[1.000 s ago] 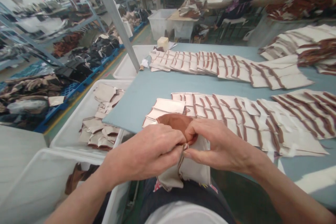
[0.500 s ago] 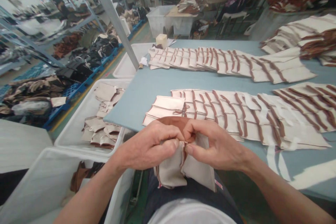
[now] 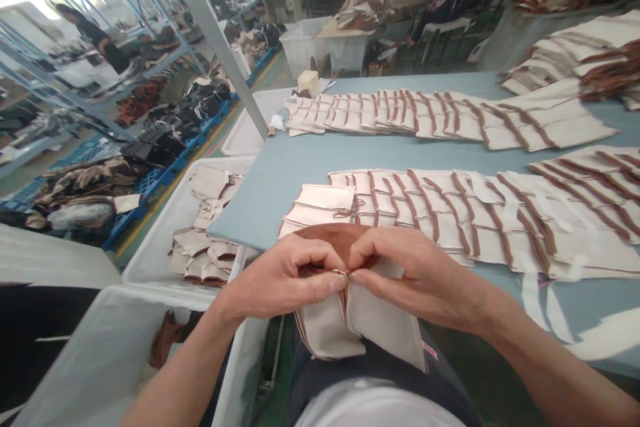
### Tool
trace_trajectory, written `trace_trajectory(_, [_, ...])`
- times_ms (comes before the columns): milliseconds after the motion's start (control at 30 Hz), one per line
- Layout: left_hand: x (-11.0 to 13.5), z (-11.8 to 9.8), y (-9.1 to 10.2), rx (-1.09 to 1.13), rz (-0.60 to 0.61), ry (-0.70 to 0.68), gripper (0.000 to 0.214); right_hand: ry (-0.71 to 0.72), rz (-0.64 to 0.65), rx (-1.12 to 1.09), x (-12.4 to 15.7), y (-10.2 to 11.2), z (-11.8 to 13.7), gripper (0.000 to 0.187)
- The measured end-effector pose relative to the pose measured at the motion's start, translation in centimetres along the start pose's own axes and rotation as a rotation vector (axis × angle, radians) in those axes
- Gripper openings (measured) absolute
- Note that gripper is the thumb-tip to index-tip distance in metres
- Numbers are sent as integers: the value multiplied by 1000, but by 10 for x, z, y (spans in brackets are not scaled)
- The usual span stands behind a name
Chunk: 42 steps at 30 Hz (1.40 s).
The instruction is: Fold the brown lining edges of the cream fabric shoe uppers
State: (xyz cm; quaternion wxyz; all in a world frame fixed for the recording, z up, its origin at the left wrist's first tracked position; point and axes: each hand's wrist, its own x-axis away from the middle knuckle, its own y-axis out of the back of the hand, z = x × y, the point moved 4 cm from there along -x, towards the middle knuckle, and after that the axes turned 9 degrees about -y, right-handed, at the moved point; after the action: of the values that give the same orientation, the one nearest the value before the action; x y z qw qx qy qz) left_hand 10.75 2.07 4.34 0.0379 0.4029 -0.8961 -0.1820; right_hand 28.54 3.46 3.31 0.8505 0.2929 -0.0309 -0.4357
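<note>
Over my lap I hold a sewn fabric piece (image 3: 383, 320), cream on the near side with brown showing inside its curved upper edge. My left hand (image 3: 290, 277) pinches it at a seam near the top, thumb against forefinger. Close beside it, my right hand (image 3: 405, 270) pinches the same seam from the other side. The fingertips of both hands almost meet there. Below them the cream panels hang apart on either side of the seam. What lies right between the fingertips is too small to make out.
On the blue-grey table (image 3: 300, 157) lie two long rows of overlapping cream pieces (image 3: 400, 197) with brown edges. White bins (image 3: 135, 267) with fabric pieces stand at my left. A metal post (image 3: 225, 47) rises by the table's left corner. People sit or stand farther back.
The view has shifted slightly, so the surroundings sit a little differently. Both hands stay at the seam, and the lower cream panels hang slightly wider.
</note>
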Motion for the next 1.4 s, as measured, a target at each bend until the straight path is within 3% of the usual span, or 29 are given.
trace_trajectory(267, [12, 3, 1, 22, -23, 42, 20, 255, -114, 270, 0, -4, 14, 19])
trace_trajectory(400, [16, -4, 1, -124, -72, 70, 21, 346, -157, 478, -2, -8, 21, 30])
trace_trajectory(467, [17, -9, -1, -177, -79, 65, 21, 316, -121, 463, -6, -9, 21, 26])
trace_trajectory(600, [22, -10, -3, -171, -98, 81, 23, 37, 57, 95, -18, -14, 9, 15])
trace_trajectory(700, [26, -7, -1, -228, -140, 136, 20, -61, 99, 27, -25, -19, 4, 14])
trace_trajectory(833, [25, -8, 3, -395, -202, 187, 13, -36, 97, 125, -30, -24, 5, 13])
trace_trajectory(967, [22, -12, 2, -494, -250, 133, 18, -58, 110, 111, -29, -26, 5, 9])
trace_trajectory(1067, [22, -11, 0, -499, -309, 78, 22, -61, 123, 171, -30, -30, 4, 8])
trace_trajectory(1233, [30, -13, 5, -511, -432, 52, 18, 55, 109, 305, -41, -34, 10, 12])
trace_trajectory(1400, [41, -13, 14, -377, -464, 108, 10, 129, 122, 321, -55, -32, 20, 15])
